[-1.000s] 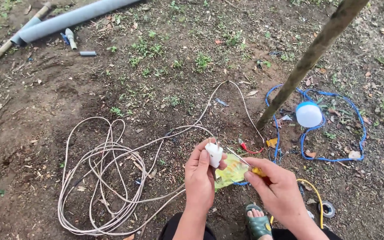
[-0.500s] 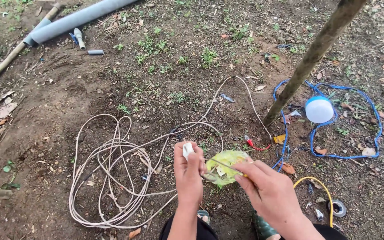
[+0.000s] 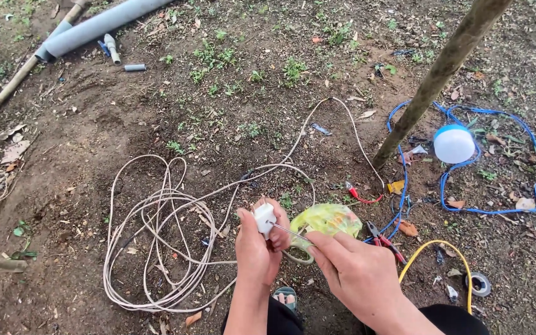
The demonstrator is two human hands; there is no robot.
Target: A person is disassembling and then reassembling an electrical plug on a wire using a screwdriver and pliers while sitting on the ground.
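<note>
1. My left hand point(image 3: 257, 251) is closed around a small white plug point(image 3: 264, 218). I hold it up in front of me, near the bottom middle of the view.
2. My right hand point(image 3: 358, 273) pinches a thin metal tool point(image 3: 290, 232). It looks like a small screwdriver, and its tip touches the side of the plug.
3. So I think the work on the plug is going on right now. I cannot tell if a screw is loose or tight, because it is too small to see.
4. The long white cord point(image 3: 162, 242) lies in loose loops on the dirt to my left. One end runs toward the plug, but my fingers hide where they meet, so I cannot tell if they are joined.
5. A yellow-green plastic bag point(image 3: 330, 218) lies on the ground just behind my right hand.
6. Red-handled pliers point(image 3: 383, 239) lie on the dirt to the right of the bag. No hand touches them.
7. Farther right, a round white lamp point(image 3: 454, 144) sits inside a ring of blue cord point(image 3: 497, 155). It is well apart from the plug. It looks like that part waits for later.
8. A yellow wire point(image 3: 432, 254) curves near my right knee, and a roll of tape point(image 3: 480, 283) lies beside it.
9. A wooden pole point(image 3: 432, 80) leans up on the right, and a grey pipe point(image 3: 94, 28) lies far away on the left.
</note>
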